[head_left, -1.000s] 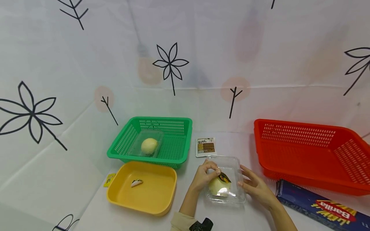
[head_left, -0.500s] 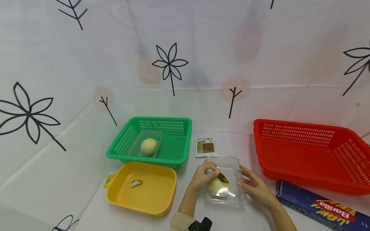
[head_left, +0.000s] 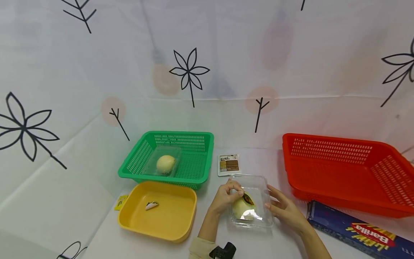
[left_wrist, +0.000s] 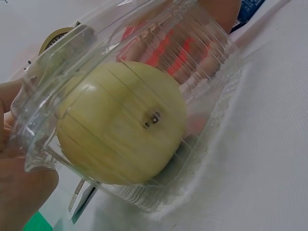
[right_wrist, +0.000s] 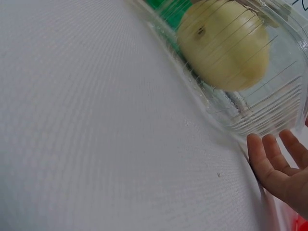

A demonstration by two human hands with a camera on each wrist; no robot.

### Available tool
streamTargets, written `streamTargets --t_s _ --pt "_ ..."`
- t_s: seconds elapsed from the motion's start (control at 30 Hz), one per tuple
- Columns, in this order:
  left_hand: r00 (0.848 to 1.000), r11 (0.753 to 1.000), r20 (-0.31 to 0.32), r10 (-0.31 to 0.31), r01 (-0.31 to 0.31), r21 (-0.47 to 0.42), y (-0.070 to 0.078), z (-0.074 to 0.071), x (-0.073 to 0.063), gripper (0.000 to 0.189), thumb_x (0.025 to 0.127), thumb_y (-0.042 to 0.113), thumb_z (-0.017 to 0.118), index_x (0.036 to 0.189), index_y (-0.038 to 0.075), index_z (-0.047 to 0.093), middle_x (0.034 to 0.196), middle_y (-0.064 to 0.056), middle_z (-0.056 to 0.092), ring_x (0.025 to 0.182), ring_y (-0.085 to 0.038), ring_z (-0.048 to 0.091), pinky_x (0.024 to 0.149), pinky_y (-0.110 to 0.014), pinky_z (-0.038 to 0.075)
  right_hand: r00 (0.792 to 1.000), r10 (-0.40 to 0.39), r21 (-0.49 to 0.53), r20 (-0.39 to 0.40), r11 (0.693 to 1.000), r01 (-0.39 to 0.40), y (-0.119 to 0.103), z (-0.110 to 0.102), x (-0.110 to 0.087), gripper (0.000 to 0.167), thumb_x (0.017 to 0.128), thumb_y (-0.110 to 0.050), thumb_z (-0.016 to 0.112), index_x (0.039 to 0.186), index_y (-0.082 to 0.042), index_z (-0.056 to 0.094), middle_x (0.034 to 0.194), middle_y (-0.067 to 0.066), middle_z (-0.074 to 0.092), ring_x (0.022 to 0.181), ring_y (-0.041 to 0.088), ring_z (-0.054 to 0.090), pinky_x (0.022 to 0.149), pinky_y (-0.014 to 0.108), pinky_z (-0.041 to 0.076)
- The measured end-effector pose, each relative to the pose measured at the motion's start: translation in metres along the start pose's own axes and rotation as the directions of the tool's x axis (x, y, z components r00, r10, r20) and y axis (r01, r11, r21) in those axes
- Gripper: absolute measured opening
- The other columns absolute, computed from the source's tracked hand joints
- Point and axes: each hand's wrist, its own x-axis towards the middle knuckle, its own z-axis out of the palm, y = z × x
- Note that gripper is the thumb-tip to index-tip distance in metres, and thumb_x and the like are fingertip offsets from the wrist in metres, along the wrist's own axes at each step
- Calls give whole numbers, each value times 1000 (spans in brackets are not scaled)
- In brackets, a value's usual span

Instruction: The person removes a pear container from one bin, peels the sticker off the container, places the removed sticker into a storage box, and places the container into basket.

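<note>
A clear plastic box (head_left: 263, 216) lies lid-up on the white table, holding one round yellow-green fruit (left_wrist: 122, 122), possibly an apple or pear. My left hand (head_left: 224, 197) reaches over its left side. Thumb and forefinger pinch one end of a dark oval sticker (head_left: 248, 199) at the lid; the left wrist view shows the sticker (left_wrist: 55, 38) only partly, through blur. Against the box's right side rests my right hand (head_left: 284, 208); its fingers (right_wrist: 260, 154) are fairly straight, with tips at the plastic wall.
A green basket (head_left: 195, 181) at back left contains another boxed fruit (head_left: 165, 164). In front, a yellow tray (head_left: 155, 230) holds a small taco-shaped piece (head_left: 151, 205), beside a yellow packet (head_left: 121, 202). A brown-and-white packet (head_left: 228, 165), red basket (head_left: 323, 194) and blue pasta box (head_left: 336, 223) stand around.
The left thumb and the sticker have shifted very slightly left, and the sticker looks narrower. The box and right hand stay in place; the head view has drifted a little.
</note>
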Motion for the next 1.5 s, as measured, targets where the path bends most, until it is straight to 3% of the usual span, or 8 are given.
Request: streamTargets --t_s 0.47,0.8,0.93,1.17,1.5 --pt "1000 999 -5 -24 24 -45 -2 -1 0 18 81 -5 61 81 -22 56 91 -30 52 94 -8 50 115 -42 3 1000 8 9 4 1000 -8 -1 1 0 72 88 -15 62 148 -3 23 144 32 26 124 54 37 86 48 50" --pt "998 997 -24 -50 49 -64 3 -1 0 20 82 -6 61 83 -25 55 94 -30 53 96 -8 50 116 -40 4 1000 -28 38 8 999 28 -2 1 -1 71 88 -10 60 147 0 22 143 34 27 122 53 38 80 31 52" --pt "996 995 -39 -75 72 -66 2 -1 -1 18 82 -7 60 84 -24 55 100 -34 54 104 -14 51 116 -39 5 999 -44 42 14 998 43 -3 1 -1 71 89 -8 59 147 1 20 143 35 25 122 54 38 80 32 52" --pt "996 997 -78 -38 33 -64 -1 0 -3 17 83 -6 60 83 -23 56 114 -33 58 122 -36 48 115 -45 3 1000 -6 28 8 1000 5 -4 1 -1 72 89 -10 61 148 -1 21 145 33 25 123 51 39 85 41 51" --pt "995 995 -70 -71 66 -75 -2 1 -3 18 84 -5 60 84 -22 56 117 -31 58 124 -34 47 115 -45 1 1000 -24 40 16 999 24 -3 0 -1 71 89 -7 59 147 1 19 144 34 25 123 52 38 82 32 51"
